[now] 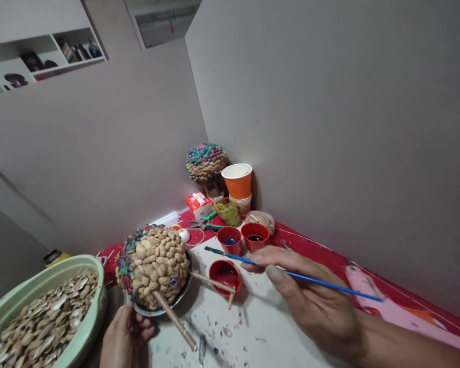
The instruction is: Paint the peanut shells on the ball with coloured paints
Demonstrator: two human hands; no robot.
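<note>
My right hand (310, 301) pinches a thin blue paintbrush (291, 273), its dark wet tip pointing left above the red paint cups. At lower left, my left hand (124, 332) has its fingers curled at the rim of a metal bowl (182, 298). In that bowl rests a ball covered in peanut shells (157, 260); its left side is painted teal, purple and red, the rest is bare shell. Two sticks (176, 322) jut out of the ball. One red cup (225, 273) holds dark red paint, another cup (230, 239) blue, a third cup (256, 236) very dark paint.
A green basket (99, 301) of peanut shells stands at left. Toward the corner are a painted shell tree (207, 163), an orange paper cup (237, 183), a cup of yellow-green paint (229, 212), a twine ball (261, 221) and pliers (205, 224). A paint-spotted white board (230, 342) covers red cloth.
</note>
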